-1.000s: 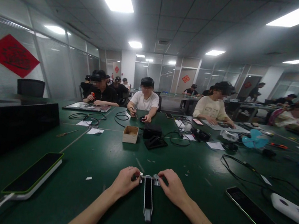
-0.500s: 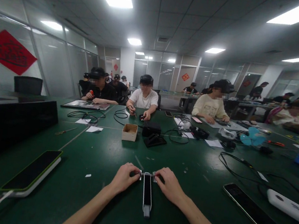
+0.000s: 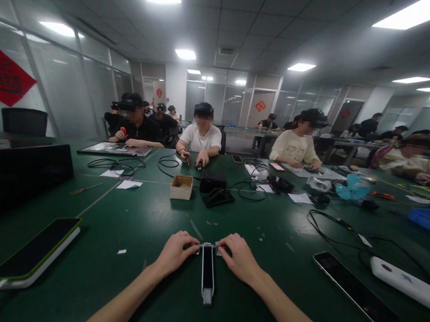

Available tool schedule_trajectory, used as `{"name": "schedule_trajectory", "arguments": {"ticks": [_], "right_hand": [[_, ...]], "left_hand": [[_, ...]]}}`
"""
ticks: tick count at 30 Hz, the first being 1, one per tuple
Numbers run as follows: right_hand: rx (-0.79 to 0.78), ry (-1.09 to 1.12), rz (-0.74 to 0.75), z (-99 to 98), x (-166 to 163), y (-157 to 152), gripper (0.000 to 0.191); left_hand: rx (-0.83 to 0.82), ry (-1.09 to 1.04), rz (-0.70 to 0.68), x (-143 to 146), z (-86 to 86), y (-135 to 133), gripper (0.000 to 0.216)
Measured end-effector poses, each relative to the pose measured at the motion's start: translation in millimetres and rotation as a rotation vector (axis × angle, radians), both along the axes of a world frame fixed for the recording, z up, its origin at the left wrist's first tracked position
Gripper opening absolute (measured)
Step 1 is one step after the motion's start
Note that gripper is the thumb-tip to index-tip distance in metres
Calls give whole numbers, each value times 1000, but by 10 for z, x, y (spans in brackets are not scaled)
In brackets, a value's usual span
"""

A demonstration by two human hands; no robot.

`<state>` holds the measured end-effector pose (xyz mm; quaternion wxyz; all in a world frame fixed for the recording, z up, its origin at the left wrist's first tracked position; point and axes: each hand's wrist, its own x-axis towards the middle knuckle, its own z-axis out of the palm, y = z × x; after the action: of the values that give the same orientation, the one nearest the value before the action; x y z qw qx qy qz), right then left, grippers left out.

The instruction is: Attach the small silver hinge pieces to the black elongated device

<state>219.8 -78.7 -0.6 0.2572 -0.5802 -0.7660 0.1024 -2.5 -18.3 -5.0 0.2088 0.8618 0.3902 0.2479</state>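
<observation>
A slim device (image 3: 207, 273) with a black face, a pale frame and a grey tip lies lengthwise on the green table in front of me. At its far end a small silvery piece sticks out on each side. My left hand (image 3: 176, 252) pinches the left piece between thumb and fingers, its tips partly hiding it. On the other side my right hand (image 3: 239, 259) grips the right piece in the same way. What exactly these pieces are is too small to tell.
A phone in a green-edged case (image 3: 38, 250) lies left on a white slab. To the right are another phone (image 3: 357, 292), a white device (image 3: 410, 284) and black cables. Ahead stand a small cardboard box (image 3: 181, 187) and a black box (image 3: 213, 182). Co-workers sit across the table.
The whole view has shifted slightly, so things appear a little further left and up. Both hands keep their pinch at the far end of the slim device.
</observation>
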Motion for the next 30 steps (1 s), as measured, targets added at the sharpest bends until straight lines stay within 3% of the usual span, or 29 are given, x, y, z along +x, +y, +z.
{"name": "schedule_trajectory", "arguments": {"ticks": [3,6,10,15,23,26,30], "right_hand": [[75,-88,-52,32,159,72,21],[120,-221,-235,36,507,161,23],[-13,-334,-456,-37,1065,220,29],[-150,-318,-426,-137,1375,244,27],[-72,-244,-372,-35,1190,224,17],[25,-97,-226,11,907,171,17],[14,52,-9,-6,436,102,16]], "left_hand": [[-1,-12,0,-5,-41,26,20],[-9,-38,19,-1,-75,43,18],[-2,-63,29,2,-110,57,15],[-20,-44,24,-10,-115,61,19],[-40,-51,19,-7,-77,40,18],[-44,-44,20,-8,-76,37,17],[-37,-40,20,-13,-95,43,16]]}}
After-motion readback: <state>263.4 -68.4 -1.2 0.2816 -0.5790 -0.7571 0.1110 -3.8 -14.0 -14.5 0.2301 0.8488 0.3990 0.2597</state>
